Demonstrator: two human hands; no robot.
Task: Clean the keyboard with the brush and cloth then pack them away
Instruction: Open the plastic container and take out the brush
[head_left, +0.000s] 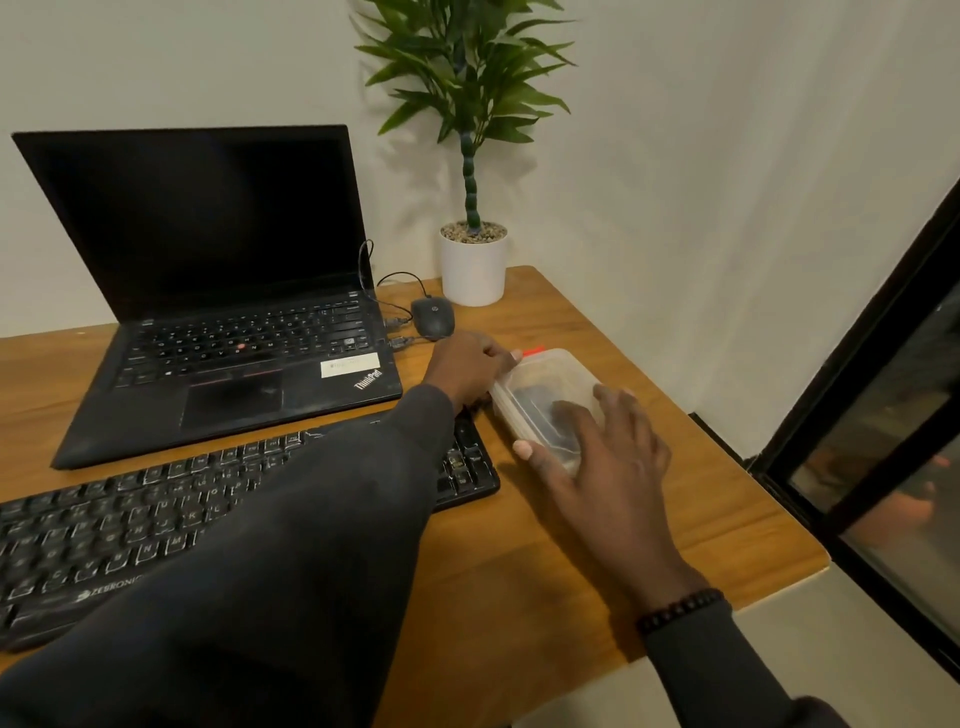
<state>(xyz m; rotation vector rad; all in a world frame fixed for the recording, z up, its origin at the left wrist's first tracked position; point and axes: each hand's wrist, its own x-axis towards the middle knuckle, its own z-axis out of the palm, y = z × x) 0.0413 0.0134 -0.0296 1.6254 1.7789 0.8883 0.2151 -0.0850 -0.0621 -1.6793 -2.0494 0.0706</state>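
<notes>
A clear plastic container (545, 379) with a lid and a red tab lies on the wooden desk (545, 561), right of the black keyboard (119, 525). Something dark shows through its lid; I cannot tell what it is. My left hand (467, 371) reaches across the keyboard and grips the container's left edge with curled fingers. My right hand (602, 452) lies flat on the lid, fingers spread, thumb against the near corner. No brush or cloth is visible outside the container.
An open black laptop (208, 291) stands behind the keyboard. A wired black mouse (434, 317) and a potted plant in a white pot (474, 267) sit at the back. The desk's right edge meets a dark-framed glass panel (872, 441).
</notes>
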